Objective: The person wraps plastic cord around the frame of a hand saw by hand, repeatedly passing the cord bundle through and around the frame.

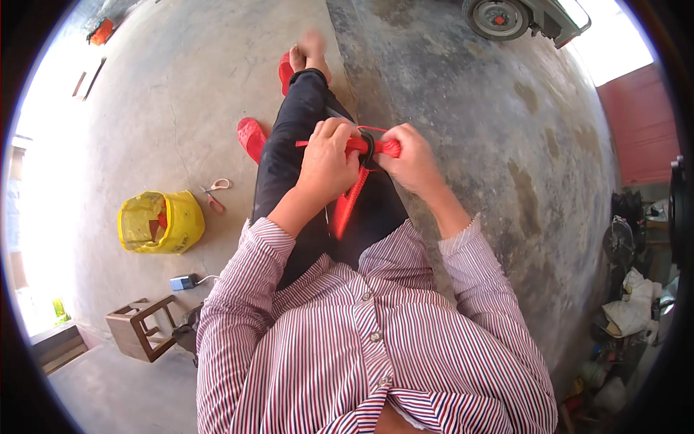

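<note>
Above my lap, both hands work on a red woven band that passes by a dark, ring-like piece. My left hand is closed on the band's left side, and a thin red end pokes out past its fingers. My right hand pinches a bunched red part on the other side of the dark piece. The band's loose length hangs down between my thighs, blurred toward its tip. A thin red strand loops above the dark piece. My fingers partly hide how the band and the dark piece join.
On the concrete floor at left are a yellow bag with red material inside, scissors, a small blue box with a white cable and a wooden stool. Red slippers lie near my feet. A vehicle wheel stands far right; clutter lines the right edge.
</note>
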